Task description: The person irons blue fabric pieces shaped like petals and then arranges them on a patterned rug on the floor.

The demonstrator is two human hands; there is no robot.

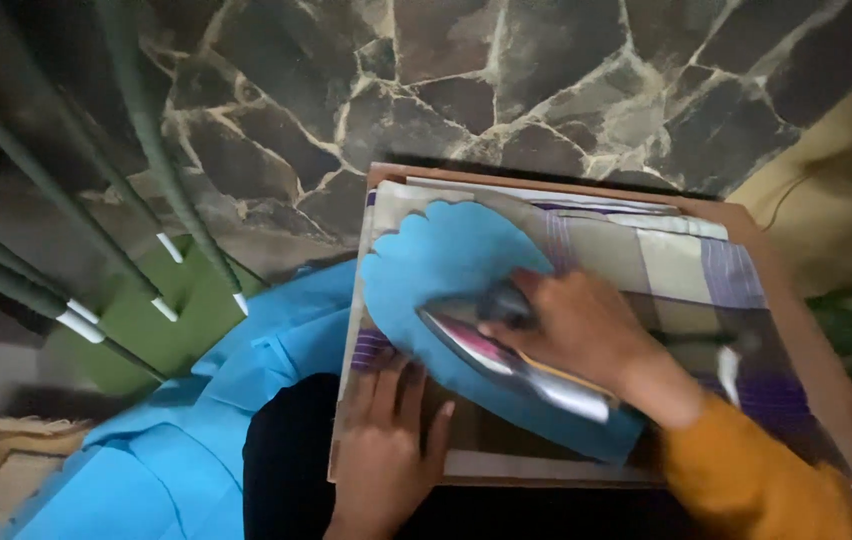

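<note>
Blue fabric (pixel 446 265), a scalloped-edged piece of a larger garment, lies spread over a checked cloth (pixel 666 265) that pads a low wooden bench (pixel 806 330); the rest of the garment trails off the bench's left edge toward the floor. Right hand (pixel 586 330), in an orange sleeve (pixel 746 480), has its fingers wrapped shut around the handle of an electric iron (pixel 506 350), whose soleplate rests on the blue fabric near its lower edge. Left hand (pixel 386 450) lies flat, fingers spread apart, pressing on the bench's near left corner just beside the fabric, gripping nothing. Stone paving (pixel 546 80) surrounds the bench; a green cushion (pixel 166 320) and dark green poles (pixel 146 130) sit to the left. Assessment: good pressing here calls for the flat hand to hold the fabric taut ahead of the soleplate, well apart from the hot metal, with the iron travelling along the fabric toward the scalloped edge rather than dwelling in one spot. Motion blur obscures the iron's details.
</note>
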